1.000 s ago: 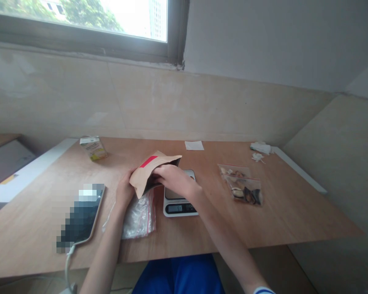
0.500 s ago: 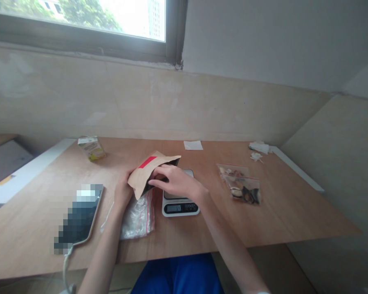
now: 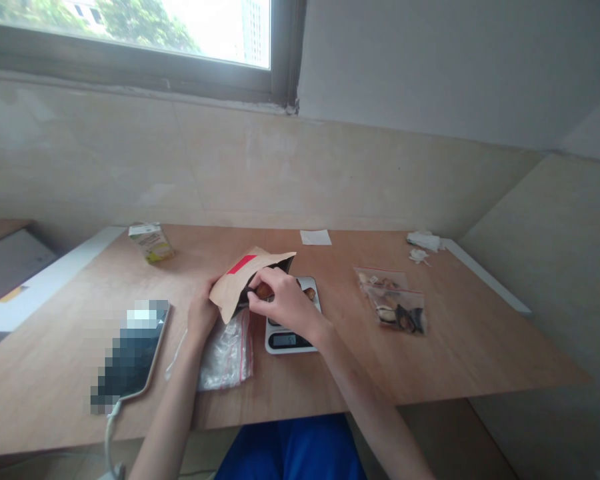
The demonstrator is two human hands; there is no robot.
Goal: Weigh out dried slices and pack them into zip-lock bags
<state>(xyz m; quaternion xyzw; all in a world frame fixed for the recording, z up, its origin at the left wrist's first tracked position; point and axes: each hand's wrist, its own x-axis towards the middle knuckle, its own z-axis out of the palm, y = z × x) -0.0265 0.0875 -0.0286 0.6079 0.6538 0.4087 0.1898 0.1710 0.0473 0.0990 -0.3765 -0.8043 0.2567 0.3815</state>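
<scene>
My left hand point(image 3: 203, 310) is closed round the left end of a brown kraft paper bag point(image 3: 240, 283) with a red label, which tilts with its dark mouth toward the right. At that mouth my right hand point(image 3: 280, 300) pinches a small reddish-brown piece point(image 3: 263, 291) between thumb and fingers; its kind is unclear. Behind and below the right hand stands a white kitchen scale point(image 3: 285, 347), partly covered by it. A few brown pieces point(image 3: 309, 293) show on its pan. Under the bag lies a stack of clear zip bags point(image 3: 225, 360).
Two filled zip bags point(image 3: 400, 317) lie on the right of the wooden table. A phone point(image 3: 130, 357) with a cable is at the left, a small carton point(image 3: 151, 243) behind it. White paper point(image 3: 316, 237) and crumpled tissue point(image 3: 423, 241) lie along the back.
My right hand has drawn back slightly out of the bag's mouth, and a brown piece now shows at its fingertips. More brown pieces on the scale are visible. The left hand and bag have barely moved.
</scene>
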